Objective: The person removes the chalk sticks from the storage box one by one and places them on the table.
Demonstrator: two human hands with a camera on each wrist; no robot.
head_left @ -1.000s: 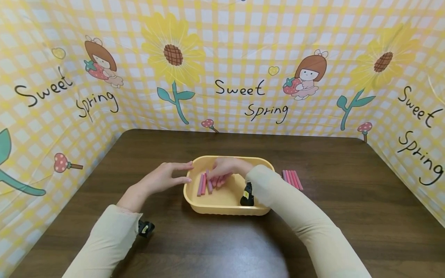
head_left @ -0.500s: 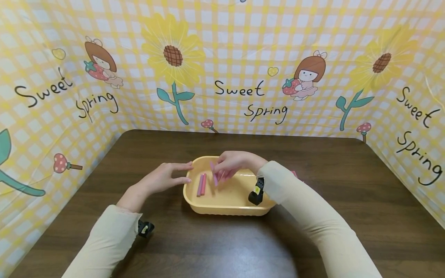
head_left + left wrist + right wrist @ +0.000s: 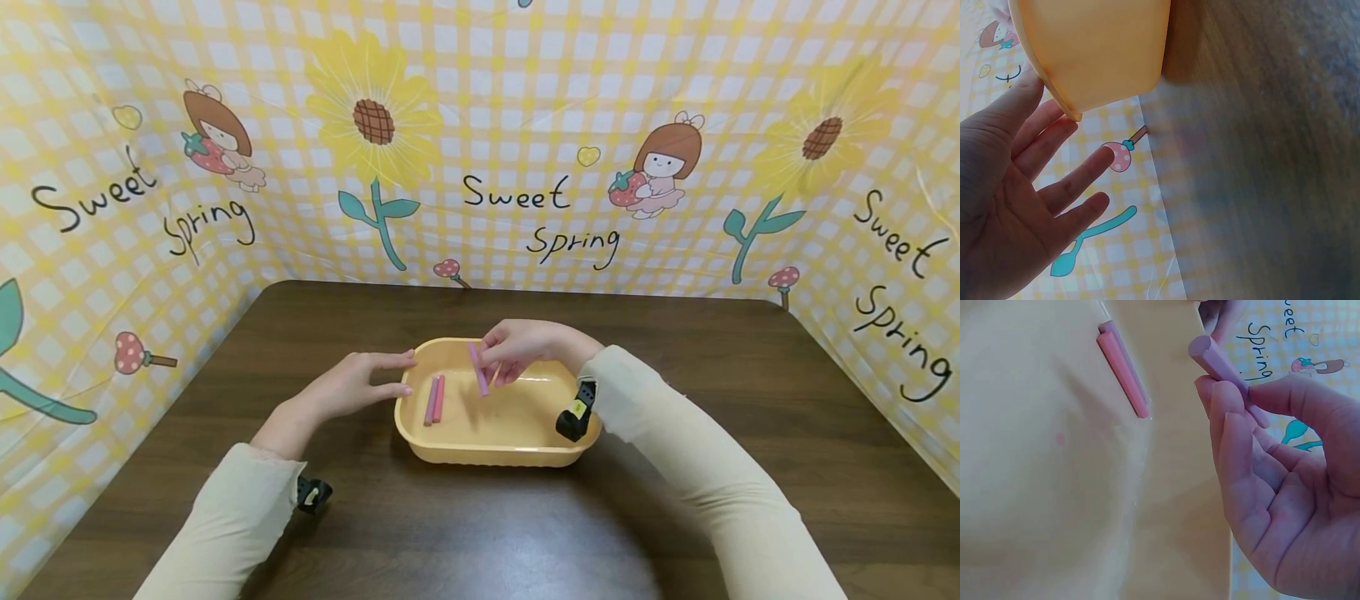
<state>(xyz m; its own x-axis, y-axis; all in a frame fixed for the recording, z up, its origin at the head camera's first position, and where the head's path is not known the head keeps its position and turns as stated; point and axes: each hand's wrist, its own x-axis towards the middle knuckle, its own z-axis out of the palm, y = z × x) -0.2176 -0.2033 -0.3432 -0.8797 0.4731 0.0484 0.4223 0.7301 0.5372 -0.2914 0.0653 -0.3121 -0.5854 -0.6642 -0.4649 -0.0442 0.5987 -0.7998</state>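
My right hand [image 3: 517, 350] pinches a purple chalk stick [image 3: 1219, 359] between thumb and fingertips, held tilted above the yellow plastic tub [image 3: 495, 457]. Two more sticks of chalk lie side by side on the tub's floor at its left end, a pink one [image 3: 1124, 375] and a purple one [image 3: 431, 402]. At the tub's left rim is my left hand [image 3: 352, 383], its thumb and fingertips touching the edge. The left wrist view shows that hand's other fingers [image 3: 1079, 181] spread out below the rim.
The tub stands on a dark wooden table [image 3: 465, 533]. Behind and on both sides hangs a yellow checked cloth [image 3: 495, 100]. My right sleeve [image 3: 675, 433] passes over the table just right of the tub.
My right hand has lifted the purple chalk from beside the other two and moved right with it. Its sleeve now hides a row of sticks right of the tub. The left hand has stayed put.
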